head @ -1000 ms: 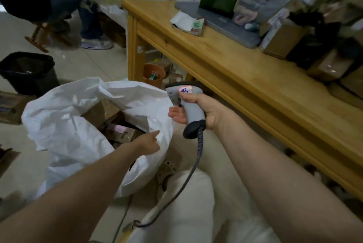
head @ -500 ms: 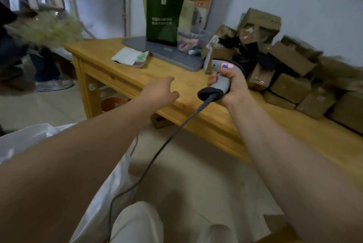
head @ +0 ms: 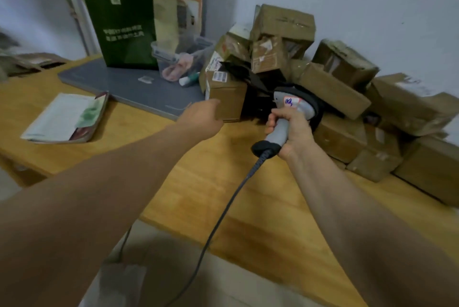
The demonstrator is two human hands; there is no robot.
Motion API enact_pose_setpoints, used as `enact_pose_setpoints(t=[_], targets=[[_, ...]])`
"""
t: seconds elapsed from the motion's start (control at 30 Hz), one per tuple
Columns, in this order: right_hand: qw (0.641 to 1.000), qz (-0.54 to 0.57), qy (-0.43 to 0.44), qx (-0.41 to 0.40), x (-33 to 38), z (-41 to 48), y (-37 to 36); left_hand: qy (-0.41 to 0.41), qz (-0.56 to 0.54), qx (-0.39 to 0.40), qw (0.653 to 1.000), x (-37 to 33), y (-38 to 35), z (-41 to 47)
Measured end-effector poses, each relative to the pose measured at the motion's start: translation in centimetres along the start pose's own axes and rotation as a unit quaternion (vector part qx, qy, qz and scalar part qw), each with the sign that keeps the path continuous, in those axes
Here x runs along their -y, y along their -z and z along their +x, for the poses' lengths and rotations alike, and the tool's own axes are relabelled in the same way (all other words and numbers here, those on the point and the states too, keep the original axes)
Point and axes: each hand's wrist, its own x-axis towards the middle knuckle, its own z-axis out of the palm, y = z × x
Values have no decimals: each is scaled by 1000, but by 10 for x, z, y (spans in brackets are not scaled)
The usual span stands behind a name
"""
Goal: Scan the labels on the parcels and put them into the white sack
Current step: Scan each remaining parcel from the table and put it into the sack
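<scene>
Ahead, scanner (head: 294, 106) in right hand (head: 293, 133) fronts piled parcels (head: 334, 92) beside clear tub (head: 182, 57).

The person is going bare-armed, the left arm (head: 99, 195) filling the lower left of the frame and the right arm (head: 360, 219) the lower right. The left hand (head: 202, 118) and right hand (head: 290, 130) are showing bare too. Bottom centre, pale whitish trousers (head: 124, 284) are showing, blurred.
</scene>
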Motion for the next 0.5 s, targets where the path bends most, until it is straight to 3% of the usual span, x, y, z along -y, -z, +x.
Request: enact_pose_setpoints(t=[0.17, 0.5], targets=[[998, -33, -28, -56, 42, 4, -21, 11, -34, 40, 999, -24, 22, 22], [999, -16, -30, -35, 139, -20, -83, 29, -55, 114, 992, -37, 84, 34]])
